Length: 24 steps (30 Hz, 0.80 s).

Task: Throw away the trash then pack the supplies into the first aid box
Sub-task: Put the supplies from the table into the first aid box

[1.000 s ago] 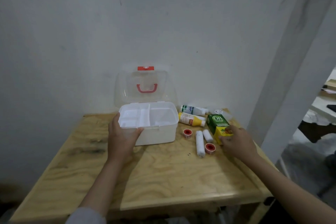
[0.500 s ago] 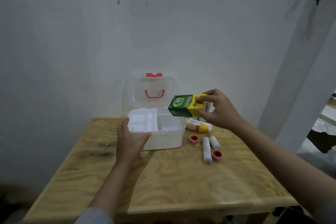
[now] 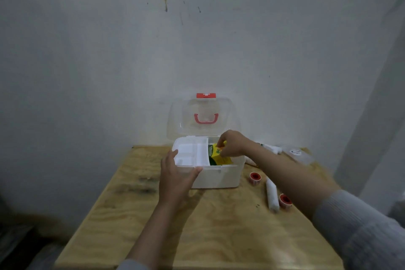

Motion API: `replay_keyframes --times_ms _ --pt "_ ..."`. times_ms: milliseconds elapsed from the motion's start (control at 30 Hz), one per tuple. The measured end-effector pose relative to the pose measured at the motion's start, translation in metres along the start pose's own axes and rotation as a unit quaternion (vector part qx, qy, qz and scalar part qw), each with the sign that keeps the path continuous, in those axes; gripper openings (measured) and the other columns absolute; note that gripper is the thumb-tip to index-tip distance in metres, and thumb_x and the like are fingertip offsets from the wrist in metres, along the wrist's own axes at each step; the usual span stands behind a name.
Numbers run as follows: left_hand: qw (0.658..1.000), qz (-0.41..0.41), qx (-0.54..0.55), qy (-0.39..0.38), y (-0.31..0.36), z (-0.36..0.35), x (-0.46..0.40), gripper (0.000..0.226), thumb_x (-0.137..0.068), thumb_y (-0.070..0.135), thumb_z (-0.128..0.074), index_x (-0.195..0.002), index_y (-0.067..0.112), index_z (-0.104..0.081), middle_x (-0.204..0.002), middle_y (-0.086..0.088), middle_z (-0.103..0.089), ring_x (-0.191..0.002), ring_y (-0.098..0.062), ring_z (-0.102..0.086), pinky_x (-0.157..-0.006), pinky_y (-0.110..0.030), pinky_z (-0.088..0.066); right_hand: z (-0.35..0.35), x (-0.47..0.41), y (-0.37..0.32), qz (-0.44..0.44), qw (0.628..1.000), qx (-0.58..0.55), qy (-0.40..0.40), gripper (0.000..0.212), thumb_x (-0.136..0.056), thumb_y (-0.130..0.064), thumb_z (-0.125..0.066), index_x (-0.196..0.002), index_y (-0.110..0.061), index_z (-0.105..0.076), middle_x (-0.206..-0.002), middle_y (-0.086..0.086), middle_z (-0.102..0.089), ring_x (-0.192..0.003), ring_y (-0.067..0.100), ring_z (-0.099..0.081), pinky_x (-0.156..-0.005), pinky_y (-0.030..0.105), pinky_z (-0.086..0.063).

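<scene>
The white first aid box [image 3: 219, 176] stands open on the wooden table [image 3: 197, 226], its clear lid [image 3: 203, 116] with a red handle upright against the wall. My left hand [image 3: 175, 178] holds the box's front left corner, under the white inner tray [image 3: 191, 153]. My right hand [image 3: 233, 143] is over the box's right side, fingers closed on the green and yellow carton [image 3: 219, 155], which sits tilted inside the box. Two red tape rolls [image 3: 254, 177] [image 3: 285, 200] and a white bandage roll [image 3: 271, 195] lie right of the box.
Behind my right forearm lie a white bottle [image 3: 272, 148] and a clear bag [image 3: 298, 154] near the table's far right corner. The wall is directly behind the box. The floor drops away left and right of the table.
My right hand picked the carton up from the table, carried it left over the box and lowered it into the right side. My left hand stayed on the box.
</scene>
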<state>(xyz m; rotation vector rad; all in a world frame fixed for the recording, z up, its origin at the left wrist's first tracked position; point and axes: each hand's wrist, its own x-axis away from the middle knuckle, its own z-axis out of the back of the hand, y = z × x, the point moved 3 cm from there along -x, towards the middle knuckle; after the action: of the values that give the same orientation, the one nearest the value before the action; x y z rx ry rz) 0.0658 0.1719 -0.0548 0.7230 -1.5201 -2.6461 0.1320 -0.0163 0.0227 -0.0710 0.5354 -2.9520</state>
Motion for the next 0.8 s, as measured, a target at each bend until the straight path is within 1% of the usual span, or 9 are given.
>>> replay_keyframes --times_ms 133,233,267,333,433,567,633,733,800 --pt "1.0 -0.006 -0.006 0.012 -0.004 -0.002 -0.002 0.082 -0.066 0.047 -0.08 -0.132 0.029 -0.036 -0.137 0.002 -0.04 -0.12 -0.017 -0.044 -0.077 -0.023 -0.044 -0.012 -0.016 0.003 -0.001 1.0 0.007 -0.014 0.03 -0.071 -0.007 -0.068 -0.1 -0.011 -0.072 -0.106 0.008 -0.067 -0.083 0.016 -0.055 -0.07 0.026 -0.049" --pt "1.0 -0.012 0.001 0.016 -0.006 -0.002 -0.002 0.08 -0.066 0.045 -0.08 -0.131 0.029 -0.037 -0.136 0.002 -0.04 -0.115 -0.011 -0.042 -0.076 -0.02 -0.045 -0.018 -0.021 -0.002 0.006 1.0 0.019 -0.011 0.028 -0.07 -0.008 -0.073 -0.098 -0.009 -0.073 -0.092 0.005 -0.064 -0.079 0.014 -0.052 -0.063 0.023 -0.044" --pt "1.0 -0.014 0.005 0.016 -0.006 -0.001 -0.001 0.079 -0.066 0.045 -0.08 -0.13 0.029 -0.037 -0.136 0.002 -0.04 -0.114 -0.009 -0.04 -0.076 -0.02 -0.045 -0.022 -0.022 -0.003 0.005 1.0 0.022 -0.019 0.028 -0.07 -0.007 -0.075 -0.097 -0.008 -0.074 -0.091 0.006 -0.065 -0.079 0.014 -0.053 -0.064 0.024 -0.043" --pt "1.0 -0.018 0.01 0.018 -0.008 -0.001 -0.001 0.078 -0.066 0.044 -0.081 -0.129 0.029 -0.038 -0.135 0.003 -0.04 -0.112 -0.007 -0.038 -0.078 -0.021 -0.045 -0.03 -0.023 -0.003 0.006 0.999 0.03 -0.037 0.027 -0.069 -0.005 -0.076 -0.096 -0.008 -0.074 -0.099 0.008 -0.069 -0.079 0.014 -0.054 -0.068 0.024 -0.043" --pt "0.999 -0.022 0.019 0.019 -0.009 -0.001 -0.001 0.076 -0.066 0.043 -0.081 -0.128 0.031 -0.038 -0.135 0.005 -0.04 -0.115 -0.008 -0.038 -0.081 -0.024 -0.045 -0.035 -0.025 0.0 0.015 0.998 0.033 -0.049 0.028 -0.07 -0.005 -0.075 -0.099 -0.008 -0.073 -0.106 0.007 -0.07 -0.081 0.014 -0.054 -0.066 0.02 -0.043" --pt "0.999 -0.024 0.015 0.022 -0.009 -0.002 0.0 0.075 -0.067 0.041 -0.081 -0.128 0.028 -0.04 -0.137 0.002 -0.04 -0.115 -0.007 -0.037 -0.082 -0.023 -0.044 -0.023 -0.018 0.002 0.042 0.996 0.037 -0.075 0.035 -0.074 -0.007 -0.074 -0.108 -0.013 -0.07 -0.113 0.009 -0.067 -0.098 0.023 -0.061 -0.088 0.032 -0.051" --pt "0.999 -0.027 0.019 0.024 -0.008 -0.002 -0.001 0.074 -0.067 0.04 -0.081 -0.127 0.027 -0.04 -0.137 0.001 -0.041 -0.119 -0.012 -0.04 -0.085 -0.025 -0.045 -0.007 -0.008 0.007 0.064 0.997 0.003 -0.04 0.035 -0.075 -0.008 -0.074 -0.109 -0.012 -0.069 -0.11 0.009 -0.068 -0.096 0.02 -0.063 -0.087 0.03 -0.051" --pt "0.999 -0.024 0.025 0.023 -0.01 -0.002 -0.001 0.074 -0.067 0.039 -0.082 -0.127 0.026 -0.041 -0.137 0.001 -0.041 -0.122 -0.016 -0.041 -0.088 -0.029 -0.046 0.024 0.012 0.026 0.078 0.993 -0.065 0.055 0.025 -0.076 -0.006 -0.072 -0.102 -0.009 -0.071 -0.1 0.008 -0.071 -0.081 0.012 -0.062 -0.073 0.018 -0.048" --pt "0.999 -0.025 0.03 0.025 -0.01 -0.002 -0.001 0.073 -0.067 0.037 -0.082 -0.127 0.025 -0.041 -0.137 0.0 -0.041 -0.122 -0.016 -0.041 -0.089 -0.03 -0.045 0.041 0.025 0.048 0.062 0.989 -0.085 0.101 0.019 -0.076 -0.005 -0.071 -0.095 -0.009 -0.073 -0.097 0.009 -0.073 -0.078 0.013 -0.063 -0.071 0.019 -0.049"
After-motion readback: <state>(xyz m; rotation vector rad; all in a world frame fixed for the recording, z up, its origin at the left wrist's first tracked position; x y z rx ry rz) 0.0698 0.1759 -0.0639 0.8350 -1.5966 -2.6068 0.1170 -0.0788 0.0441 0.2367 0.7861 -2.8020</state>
